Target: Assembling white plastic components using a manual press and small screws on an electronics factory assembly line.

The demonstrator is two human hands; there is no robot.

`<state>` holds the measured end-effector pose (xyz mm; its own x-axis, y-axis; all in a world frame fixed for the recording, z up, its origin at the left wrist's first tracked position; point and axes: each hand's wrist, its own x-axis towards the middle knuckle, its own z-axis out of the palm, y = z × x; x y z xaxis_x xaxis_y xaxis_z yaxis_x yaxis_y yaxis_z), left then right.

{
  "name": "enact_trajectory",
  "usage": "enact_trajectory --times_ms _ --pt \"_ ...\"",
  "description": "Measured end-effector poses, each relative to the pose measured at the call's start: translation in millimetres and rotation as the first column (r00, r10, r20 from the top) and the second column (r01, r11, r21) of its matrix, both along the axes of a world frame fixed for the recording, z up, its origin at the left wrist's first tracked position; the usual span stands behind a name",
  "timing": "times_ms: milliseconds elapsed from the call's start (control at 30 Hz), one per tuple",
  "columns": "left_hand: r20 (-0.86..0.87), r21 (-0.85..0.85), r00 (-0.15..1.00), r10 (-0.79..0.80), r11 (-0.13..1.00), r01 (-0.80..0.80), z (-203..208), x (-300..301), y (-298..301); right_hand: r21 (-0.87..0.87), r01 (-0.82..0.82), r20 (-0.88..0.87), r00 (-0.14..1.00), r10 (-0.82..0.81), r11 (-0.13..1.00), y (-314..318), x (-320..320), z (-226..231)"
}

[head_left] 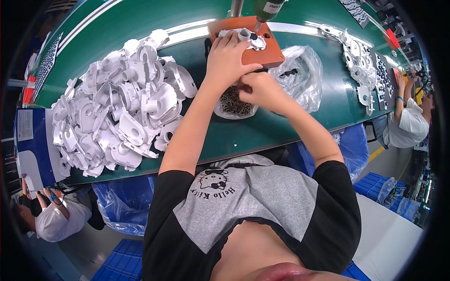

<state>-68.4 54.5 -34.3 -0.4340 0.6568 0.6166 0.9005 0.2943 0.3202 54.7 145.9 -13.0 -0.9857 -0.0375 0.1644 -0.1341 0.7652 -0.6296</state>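
Note:
My left hand (pixel 227 58) reaches over the front edge of an orange fixture block (pixel 274 55). Its fingers press on a white plastic part (pixel 258 44) seated on the block, while the thumb stretches out to the right. My right hand (pixel 263 91) is just in front of the block, with fingers curled together in a pinch. What it pinches, if anything, is hidden. Under and beside it lies a heap of small screws (pixel 233 102) in a clear plastic bag. A power screwdriver (pixel 266 10) hangs bit-down above the block, close to the white part.
A large pile of white plastic parts (pixel 124 103) covers the bench at left. Right of the block lies a crumpled clear bag (pixel 302 77). More white parts (pixel 358 65) lie at far right. Blue-lined bins (pixel 124 199) stand below the bench edge. Other people work at both sides.

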Motion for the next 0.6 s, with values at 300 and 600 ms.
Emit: enact_trajectory --times_ms 300,600 --pt "-0.039 0.010 0.999 0.017 1.000 -0.016 -0.1 -2.0 0.7 -0.161 0.225 0.105 0.972 -0.210 0.961 48.4 0.7 27.9" --pt "-0.019 -0.022 1.000 0.015 1.000 -0.015 1.0 1.2 0.0 -0.199 0.360 0.089 0.933 -0.349 0.912 105.2 -12.8 28.4"
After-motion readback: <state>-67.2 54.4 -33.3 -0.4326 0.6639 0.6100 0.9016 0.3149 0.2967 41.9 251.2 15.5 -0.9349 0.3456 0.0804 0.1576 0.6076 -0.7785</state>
